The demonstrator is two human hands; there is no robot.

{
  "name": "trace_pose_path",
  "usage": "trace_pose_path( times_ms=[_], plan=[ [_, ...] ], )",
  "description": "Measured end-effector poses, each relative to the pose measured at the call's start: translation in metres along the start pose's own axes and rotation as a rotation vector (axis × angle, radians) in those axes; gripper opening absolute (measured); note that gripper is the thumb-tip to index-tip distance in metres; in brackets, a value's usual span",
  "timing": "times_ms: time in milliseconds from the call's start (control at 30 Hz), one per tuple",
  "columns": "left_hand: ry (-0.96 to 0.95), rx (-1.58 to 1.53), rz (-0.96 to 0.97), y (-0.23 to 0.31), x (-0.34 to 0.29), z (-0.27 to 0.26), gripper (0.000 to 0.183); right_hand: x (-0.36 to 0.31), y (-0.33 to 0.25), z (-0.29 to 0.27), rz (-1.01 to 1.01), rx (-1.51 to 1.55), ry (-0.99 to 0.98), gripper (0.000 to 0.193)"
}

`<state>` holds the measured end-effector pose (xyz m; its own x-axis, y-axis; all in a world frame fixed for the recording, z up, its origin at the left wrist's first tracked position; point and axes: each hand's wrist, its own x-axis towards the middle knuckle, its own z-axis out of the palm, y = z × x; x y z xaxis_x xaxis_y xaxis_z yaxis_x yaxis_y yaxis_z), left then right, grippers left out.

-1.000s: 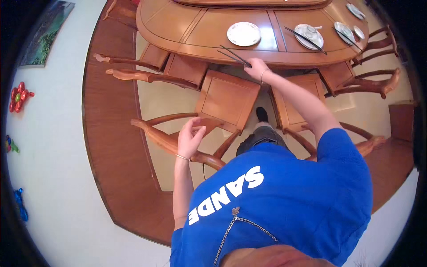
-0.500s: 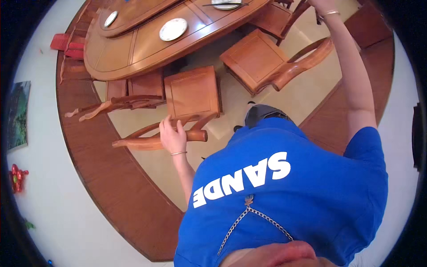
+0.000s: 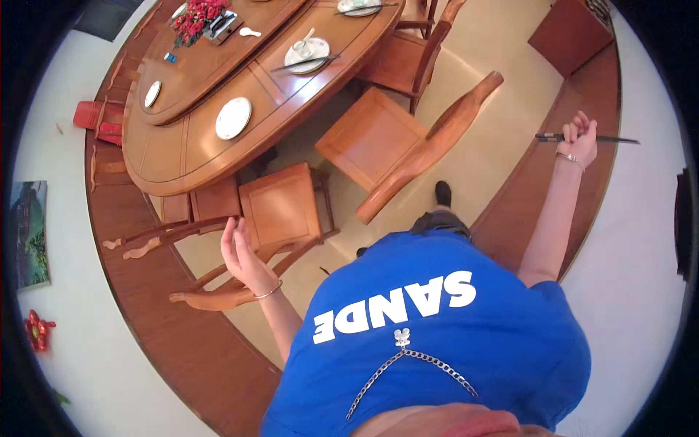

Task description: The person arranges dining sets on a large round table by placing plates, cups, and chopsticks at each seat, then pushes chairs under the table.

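Observation:
Out to the right, my right hand (image 3: 580, 142) is closed around dark chopsticks (image 3: 617, 139), whose ends stick out on both sides of the fist. My left hand (image 3: 246, 256) is raised over a wooden chair (image 3: 277, 205), its fingers stretched and holding nothing. Below that hand runs the chair's curved backrest (image 3: 211, 299); I cannot tell whether they touch. Ahead stands a round wooden table (image 3: 182, 161). On it are a white plate (image 3: 234, 119) and, farther right, a plate with a small bowl and spoon (image 3: 306, 54), dark chopsticks lying across it.
A second chair (image 3: 375, 135) with a broad curved backrest stands front right, angled to the table. Red flowers (image 3: 196, 20) and a white spoon (image 3: 250, 32) are on the raised turntable (image 3: 167, 76). A reddish-brown cabinet (image 3: 570, 36) stands at the far right.
My right hand has come down and nearer from the upper right, and the chopsticks in it now show. My left hand has lifted from the chair's backrest. More of the table is in view.

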<state>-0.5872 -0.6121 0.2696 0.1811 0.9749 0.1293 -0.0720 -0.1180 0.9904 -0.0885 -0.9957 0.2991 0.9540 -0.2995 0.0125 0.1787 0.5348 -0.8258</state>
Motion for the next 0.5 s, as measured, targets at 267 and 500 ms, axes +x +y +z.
trace_pose_path(
  times_ms=[267,500],
  plan=[
    [-0.63,-0.295,0.06,0.022,-0.006,0.334,0.047,0.038,0.025,0.118,0.145,0.199,-0.376,0.039],
    [-0.814,-0.798,-0.823,0.026,-0.014,0.481,0.06,0.002,0.084,0.176,0.465,0.24,-0.679,0.04]
  ],
)
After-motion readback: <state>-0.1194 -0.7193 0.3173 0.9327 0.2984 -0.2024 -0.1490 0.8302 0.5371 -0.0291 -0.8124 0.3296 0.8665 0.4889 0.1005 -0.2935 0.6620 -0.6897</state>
